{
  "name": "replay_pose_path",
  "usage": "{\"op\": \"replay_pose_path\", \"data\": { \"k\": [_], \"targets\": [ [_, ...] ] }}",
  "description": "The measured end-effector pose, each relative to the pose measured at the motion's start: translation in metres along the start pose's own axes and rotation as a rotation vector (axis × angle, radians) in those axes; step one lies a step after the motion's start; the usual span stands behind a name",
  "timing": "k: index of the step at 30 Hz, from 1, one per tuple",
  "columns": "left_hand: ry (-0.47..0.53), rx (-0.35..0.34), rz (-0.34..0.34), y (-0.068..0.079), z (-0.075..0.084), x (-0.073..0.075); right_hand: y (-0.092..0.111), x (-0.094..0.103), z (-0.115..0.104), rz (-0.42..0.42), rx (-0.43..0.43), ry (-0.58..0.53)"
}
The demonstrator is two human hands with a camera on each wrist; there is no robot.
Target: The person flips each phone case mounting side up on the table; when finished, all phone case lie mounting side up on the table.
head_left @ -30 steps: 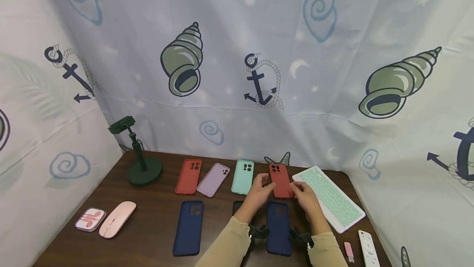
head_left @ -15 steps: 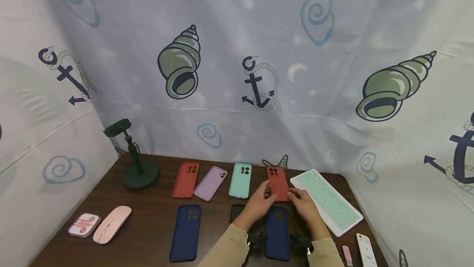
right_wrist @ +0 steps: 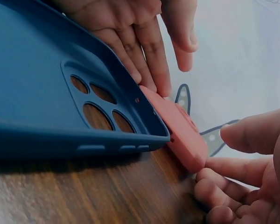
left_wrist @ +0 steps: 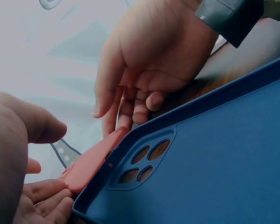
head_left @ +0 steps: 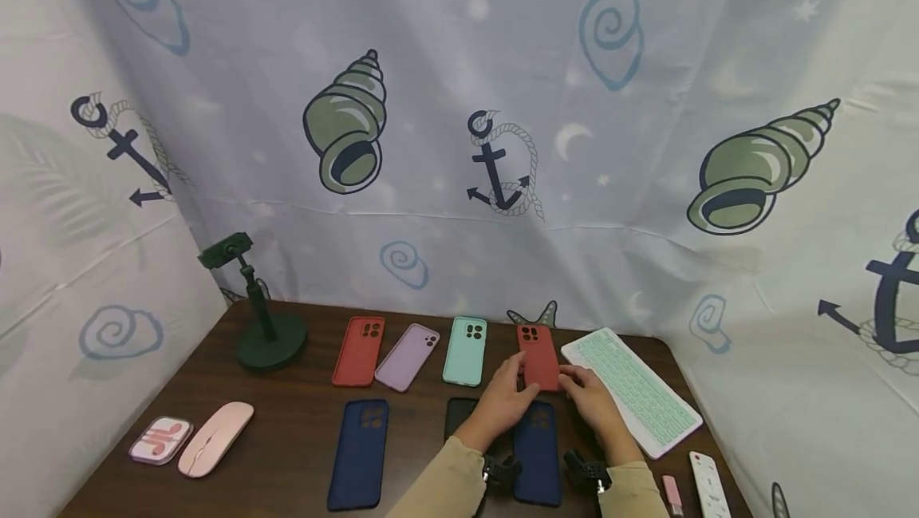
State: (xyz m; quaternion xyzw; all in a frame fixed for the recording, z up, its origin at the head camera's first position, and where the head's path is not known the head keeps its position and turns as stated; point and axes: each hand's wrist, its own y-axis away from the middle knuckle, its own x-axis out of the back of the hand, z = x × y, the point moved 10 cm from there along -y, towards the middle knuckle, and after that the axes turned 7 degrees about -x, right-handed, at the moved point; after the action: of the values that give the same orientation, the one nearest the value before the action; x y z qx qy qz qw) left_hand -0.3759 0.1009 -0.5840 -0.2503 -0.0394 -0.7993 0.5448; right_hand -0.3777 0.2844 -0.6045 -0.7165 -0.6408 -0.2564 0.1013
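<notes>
Head view: red phone case (head_left: pixel 539 357) lies flat on the table (head_left: pixel 301 422), back row, between mint case (head_left: pixel 465 350) and keyboard (head_left: pixel 632 390). Left hand (head_left: pixel 506 400) and right hand (head_left: pixel 589 394) flank its near end, fingers loose and extended, holding nothing. Best to square it with even nudges from both sides.

Left wrist: red case's near end sits just beyond the navy case (left_wrist: pixel 200 177); fingertips touch its edge.

Right wrist: same; fingers rest alongside the case, uncurled.
</notes>
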Motion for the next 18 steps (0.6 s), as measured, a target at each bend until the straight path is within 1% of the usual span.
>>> {"op": "replay_pose_path", "data": {
  "k": [3, 6, 10, 15, 18],
  "targets": [
    [-0.013, -0.011, -0.009, -0.0021, 0.0034, -0.0003, -0.0006, 0.0022, -0.0007, 0.018, 0.017, -0.009],
    [-0.038, -0.009, -0.011, 0.0010, 0.0026, -0.0008, 0.0007, -0.0006, 0.0008, 0.017, 0.030, -0.017],
    [-0.045, -0.017, -0.010, 0.0017, 0.0017, -0.0020, 0.0020, -0.0019, 0.0003, 0.019, 0.049, -0.064],
    [-0.058, -0.021, -0.004, -0.0018, 0.0002, -0.0019, 0.0018, -0.0019, -0.0039, 0.005, 0.087, -0.108],
    [-0.070, -0.034, -0.004, -0.0040, 0.0031, -0.0014, 0.0021, -0.0011, -0.0073, -0.002, 0.118, -0.113]
  ]
}}
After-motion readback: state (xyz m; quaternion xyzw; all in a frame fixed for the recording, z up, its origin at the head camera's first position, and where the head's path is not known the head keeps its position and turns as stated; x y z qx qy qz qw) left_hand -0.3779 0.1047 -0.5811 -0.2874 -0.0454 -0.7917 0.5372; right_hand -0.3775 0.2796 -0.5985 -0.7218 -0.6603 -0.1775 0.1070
